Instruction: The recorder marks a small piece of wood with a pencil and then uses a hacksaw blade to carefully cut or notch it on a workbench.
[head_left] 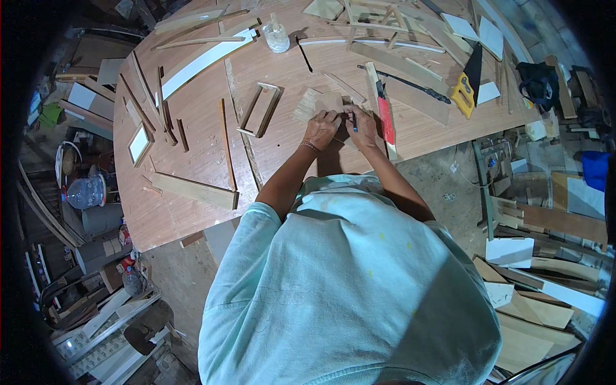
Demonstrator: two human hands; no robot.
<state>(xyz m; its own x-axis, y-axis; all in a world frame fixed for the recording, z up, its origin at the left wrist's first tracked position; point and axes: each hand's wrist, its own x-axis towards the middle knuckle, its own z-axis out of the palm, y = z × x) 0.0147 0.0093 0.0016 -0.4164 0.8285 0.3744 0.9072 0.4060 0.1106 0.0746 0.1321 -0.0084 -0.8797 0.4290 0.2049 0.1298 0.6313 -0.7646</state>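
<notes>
The person's right hand point(361, 128) pinched a slim, dark, pen-like stick point(355, 122) between thumb and fingers, over the near part of the worktop point(199, 154). The stick's long axis ran almost straight away from the person; which end was the tip could not be made out. Just beside it, the left hand point(321, 130) had its fingers bent down at a pale piece of wood point(308, 104); whether they gripped or only pressed could not be told. The wood showed beyond and to the left of those fingers. Just right of the right hand lay a long red bar point(385, 122), pointing away from the person. Farther right, a handsaw point(471, 77) lay with its yellow handle nearer the person.
</notes>
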